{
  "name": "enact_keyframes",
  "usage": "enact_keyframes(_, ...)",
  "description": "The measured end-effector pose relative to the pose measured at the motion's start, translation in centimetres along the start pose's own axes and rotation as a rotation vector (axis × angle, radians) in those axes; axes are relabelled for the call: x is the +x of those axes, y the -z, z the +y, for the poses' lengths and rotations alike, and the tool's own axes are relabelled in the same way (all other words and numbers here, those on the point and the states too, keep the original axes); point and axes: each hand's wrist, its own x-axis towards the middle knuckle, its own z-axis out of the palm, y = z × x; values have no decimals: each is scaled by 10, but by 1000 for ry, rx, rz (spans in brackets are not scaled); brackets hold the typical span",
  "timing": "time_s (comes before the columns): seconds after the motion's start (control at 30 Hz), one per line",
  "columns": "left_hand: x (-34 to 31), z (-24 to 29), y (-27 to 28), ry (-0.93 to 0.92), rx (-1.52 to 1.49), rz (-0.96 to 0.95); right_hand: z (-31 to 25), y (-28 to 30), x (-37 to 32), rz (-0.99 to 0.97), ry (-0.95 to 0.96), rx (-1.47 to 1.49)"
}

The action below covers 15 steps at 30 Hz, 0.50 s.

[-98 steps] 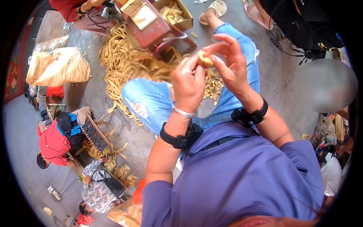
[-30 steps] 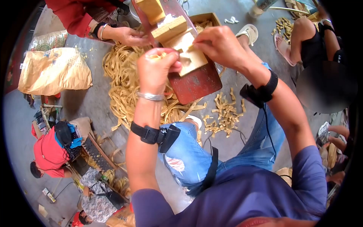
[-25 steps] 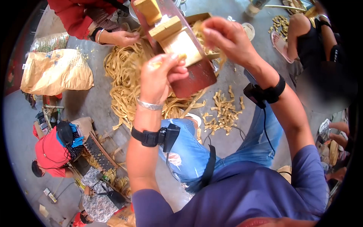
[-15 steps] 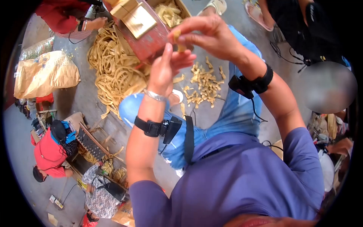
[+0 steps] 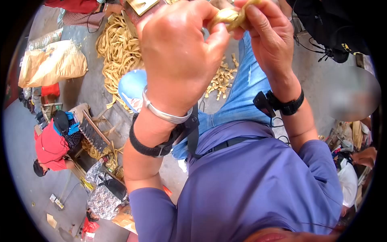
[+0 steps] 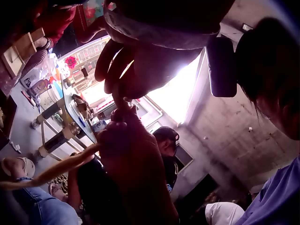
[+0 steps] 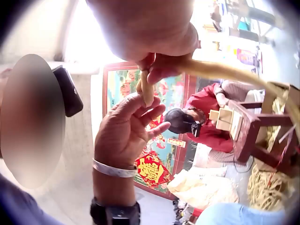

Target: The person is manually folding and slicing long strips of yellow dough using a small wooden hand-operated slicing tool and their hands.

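L hand point(image 5: 181, 52) & R hand point(image 5: 270, 36), raised close to the head cam, both pinch one tan strip point(image 5: 227, 16) btwn thumb & fingertips, its end curled over. Silver bangle point(image 5: 163, 115) sits on the L wrist. Below, by the jeans knee point(image 5: 131, 86): short cut pieces point(image 5: 221, 80), a long-strip pile point(image 5: 117, 48) (on concrete floor), then a tan sack point(image 5: 52, 64).

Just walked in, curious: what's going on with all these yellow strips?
A person in a purple shirt holds a tan strip up close, pinched between the left hand and the right hand; it looks curled at the fingertips. On the floor below lie a heap of long strips and a scatter of short pieces.
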Motion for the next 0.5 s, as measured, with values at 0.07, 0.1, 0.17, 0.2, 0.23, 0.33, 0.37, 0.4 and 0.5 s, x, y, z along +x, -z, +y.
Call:
enact_keyframes(0.07, -2, -1, -2, -362, 406, 88, 9, 1, -1, 8, 12, 86)
enact_keyframes(0.1, -3, -3, -3, -540, 607, 129, 13, 2, -3, 14, 14, 126)
enact_keyframes(0.17, -6, -20, -12, -555, 541, 121, 20, -2, -9, 24, 2, -129)
enact_keyframes(0.2, -8, -29, -14, -540, 567, 95, 24, 0, -11, -39, -9, -200)
enact_keyframes(0.23, -10, -34, -14, -528, 593, 67, 27, 1, -14, -99, -18, -270)
enact_keyframes(0.33, -15, -44, -15, -373, 467, 29, 27, 3, -17, -266, -87, -186)
enact_keyframes(0.37, -15, -45, -14, -325, 383, 31, 28, 2, -19, -313, -105, -147)
enact_keyframes(0.4, -15, -44, -11, -315, 366, 11, 27, 4, -18, -334, -176, -167)
enact_keyframes(0.5, -21, -43, -16, -84, 128, -23, 29, 3, -18, -301, -165, -170)
